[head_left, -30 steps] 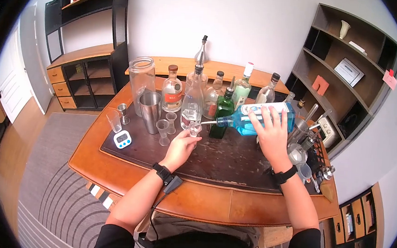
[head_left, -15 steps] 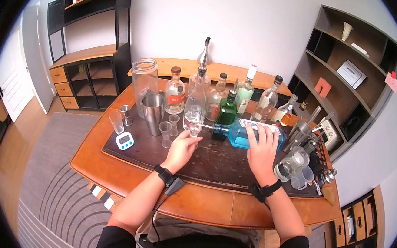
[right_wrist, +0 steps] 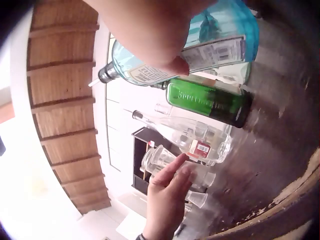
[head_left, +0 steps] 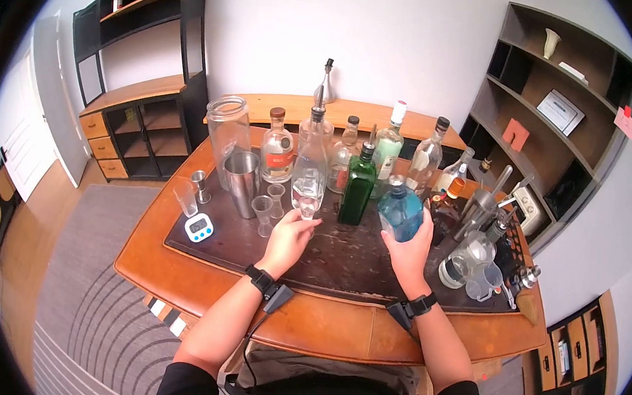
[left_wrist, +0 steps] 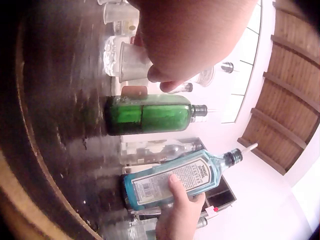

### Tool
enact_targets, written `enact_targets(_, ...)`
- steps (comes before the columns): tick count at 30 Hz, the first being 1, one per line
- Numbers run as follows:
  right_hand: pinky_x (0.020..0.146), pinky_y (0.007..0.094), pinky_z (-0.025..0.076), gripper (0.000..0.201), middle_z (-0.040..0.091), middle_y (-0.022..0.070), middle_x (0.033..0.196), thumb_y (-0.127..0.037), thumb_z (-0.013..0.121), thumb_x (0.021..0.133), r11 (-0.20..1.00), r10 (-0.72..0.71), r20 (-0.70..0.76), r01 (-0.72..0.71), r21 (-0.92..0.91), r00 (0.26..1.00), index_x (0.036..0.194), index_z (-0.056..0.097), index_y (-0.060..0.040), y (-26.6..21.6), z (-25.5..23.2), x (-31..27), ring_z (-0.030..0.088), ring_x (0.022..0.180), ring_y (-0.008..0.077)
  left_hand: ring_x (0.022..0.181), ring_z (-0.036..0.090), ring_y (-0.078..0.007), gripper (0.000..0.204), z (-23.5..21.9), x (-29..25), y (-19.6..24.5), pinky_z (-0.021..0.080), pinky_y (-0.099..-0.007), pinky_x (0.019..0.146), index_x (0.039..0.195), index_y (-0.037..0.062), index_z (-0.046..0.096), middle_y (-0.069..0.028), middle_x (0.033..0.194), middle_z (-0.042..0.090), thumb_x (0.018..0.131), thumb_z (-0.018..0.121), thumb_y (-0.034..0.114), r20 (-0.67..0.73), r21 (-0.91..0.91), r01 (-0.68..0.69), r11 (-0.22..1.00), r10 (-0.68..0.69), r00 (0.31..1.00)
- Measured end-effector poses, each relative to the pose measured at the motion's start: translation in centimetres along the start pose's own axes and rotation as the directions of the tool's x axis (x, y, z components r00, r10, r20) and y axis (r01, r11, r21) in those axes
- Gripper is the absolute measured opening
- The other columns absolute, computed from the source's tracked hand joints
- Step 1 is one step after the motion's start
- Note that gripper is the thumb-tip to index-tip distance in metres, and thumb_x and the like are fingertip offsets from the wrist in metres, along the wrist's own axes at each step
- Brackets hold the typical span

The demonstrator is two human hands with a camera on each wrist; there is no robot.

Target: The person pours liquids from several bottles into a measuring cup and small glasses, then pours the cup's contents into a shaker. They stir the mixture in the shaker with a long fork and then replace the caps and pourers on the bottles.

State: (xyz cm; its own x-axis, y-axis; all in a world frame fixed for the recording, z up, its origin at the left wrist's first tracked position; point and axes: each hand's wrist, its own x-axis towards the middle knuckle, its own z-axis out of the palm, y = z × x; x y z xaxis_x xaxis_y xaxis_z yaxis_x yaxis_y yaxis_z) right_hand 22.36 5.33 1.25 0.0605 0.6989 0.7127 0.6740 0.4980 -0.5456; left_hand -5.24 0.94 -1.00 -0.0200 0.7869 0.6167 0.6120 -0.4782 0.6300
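Blue bottle (head_left: 397, 216), slightly tilted, right of the green bottle (head_left: 358, 190)
The right hand (head_left: 410, 252) grips its body; the left hand (head_left: 288, 244) pinches a small clear cup (head_left: 307, 209). Likely smooth, weighty, breakable: best held mid-body.

Left hand (head_left: 288, 241) pinching, right hand (head_left: 410, 255) gripping

Brown table (head_left: 335, 331); on dark centre (head_left: 340, 262): green bottle (head_left: 358, 190), steel shaker (head_left: 242, 188), white timer (head_left: 198, 228).
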Motion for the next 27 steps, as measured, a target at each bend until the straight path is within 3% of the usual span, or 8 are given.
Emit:
enact_targets(1, 0.111, 0.0451, 0.038, 0.097, 0.047, 0.0198, 0.139, -0.015, 0.089, 0.069, 0.991, 0.080, -0.020, -0.078, 0.112, 0.997, 0.147, 0.034, -0.0002, 0.7, 0.3, -0.3, 0.046, 0.131, 0.0371, 0.100, 0.069, -0.0263, 0.029, 0.0, 0.0, 0.1, 0.055, -0.0325, 0.086, 0.112, 0.0023, 0.073, -0.0135, 0.114, 0.066, 0.087, 0.065, -0.008, 0.012, 0.024, -0.002, 1.000, 0.002, 1.000)
enact_targets(3, 0.111, 0.0439, 0.038, 0.102, 0.045, 0.0224, 0.140, -0.017, 0.090, 0.070, 0.981, 0.129, -0.004, -0.127, 0.146, 0.992, 0.148, 0.029, 0.0028, 1.2, 0.5, -0.5, 0.046, 0.132, 0.0355, 0.100, 0.069, -0.0264, 0.028, 0.2, -0.1, -0.1, 0.055, -0.0325, 0.085, 0.112, 0.0024, 0.073, -0.0135, 0.114, 0.066, 0.087, 0.065, -0.008, 0.017, 0.004, 0.004, 1.000, -0.004, 1.000)
enact_targets(5, 0.112, 0.0428, 0.037, 0.104, 0.045, 0.0237, 0.140, -0.018, 0.091, 0.068, 0.916, 0.192, 0.038, -0.193, 0.350, 0.981, 0.148, 0.028, 0.0042, 2.8, 1.5, -0.8, 0.046, 0.131, 0.0347, 0.099, 0.069, -0.0265, 0.028, 0.4, -0.2, -0.1, 0.055, -0.0326, 0.085, 0.112, 0.0024, 0.073, -0.0135, 0.113, 0.066, 0.087, 0.065, -0.008, 0.023, -0.012, 0.013, 1.000, -0.012, 1.000)
enact_targets(11, 0.112, 0.0433, 0.036, 0.107, 0.045, 0.0249, 0.140, -0.021, 0.092, 0.067, 0.912, 0.215, 0.097, -0.236, 0.337, 0.972, 0.148, 0.027, 0.0056, 4.7, 2.8, -1.3, 0.046, 0.132, 0.0347, 0.101, 0.069, -0.0256, 0.028, 0.3, -0.2, 0.4, 0.055, -0.0317, 0.086, 0.112, 0.0028, 0.074, -0.0137, 0.114, 0.066, 0.088, 0.064, -0.007, 0.024, 0.022, -0.005, 1.000, 0.005, 1.000)
enact_targets(15, 0.113, 0.0437, 0.036, 0.106, 0.045, 0.0256, 0.141, -0.021, 0.091, 0.067, 0.899, 0.200, 0.099, -0.223, 0.377, 0.975, 0.148, 0.027, 0.0053, 4.9, 2.8, -1.3, 0.046, 0.133, 0.0359, 0.098, 0.068, -0.0314, 0.028, 0.6, -0.2, 0.6, 0.055, -0.0367, 0.084, 0.111, 0.0061, 0.075, -0.0142, 0.110, 0.067, 0.086, 0.067, -0.004, -0.012, -0.019, 0.008, 1.000, -0.009, 1.000)
enact_targets(21, 0.113, 0.0444, 0.036, 0.107, 0.044, 0.0270, 0.143, -0.022, 0.091, 0.068, 0.931, 0.212, 0.108, -0.234, 0.279, 0.971, 0.149, 0.025, 0.0046, 4.0, 2.2, -1.3, 0.044, 0.135, 0.0381, 0.101, 0.067, -0.0326, 0.027, -0.4, 0.4, 1.4, 0.054, -0.0377, 0.085, 0.109, 0.0062, 0.075, -0.0154, 0.110, 0.067, 0.085, 0.067, -0.002, -0.053, 0.058, -0.049, 0.997, 0.053, 0.997)
enact_targets(25, 0.113, 0.0448, 0.036, 0.109, 0.042, 0.0277, 0.144, -0.023, 0.091, 0.068, 0.934, 0.207, 0.125, -0.234, 0.269, 0.970, 0.150, 0.024, 0.0041, 3.9, 2.0, -1.3, 0.044, 0.136, 0.0388, 0.090, 0.067, -0.0292, 0.029, -2.8, 2.8, 2.4, 0.053, -0.0357, 0.081, 0.111, 0.0068, 0.076, -0.0140, 0.100, 0.066, 0.085, 0.067, -0.003, -0.117, 0.076, -0.023, 0.997, 0.031, 0.993)
enact_targets(27, 0.113, 0.0449, 0.036, 0.109, 0.042, 0.0279, 0.145, -0.023, 0.091, 0.068, 0.934, 0.206, 0.131, -0.235, 0.270, 0.970, 0.150, 0.024, 0.0037, 4.0, 2.1, -1.3, 0.043, 0.136, 0.0390, 0.096, 0.067, -0.0218, 0.025, -4.1, 4.2, 1.4, 0.051, -0.0309, 0.088, 0.113, 0.0056, 0.076, -0.0111, 0.102, 0.069, 0.089, 0.069, 0.002, -0.167, 0.057, 0.049, 0.997, -0.038, 0.985)
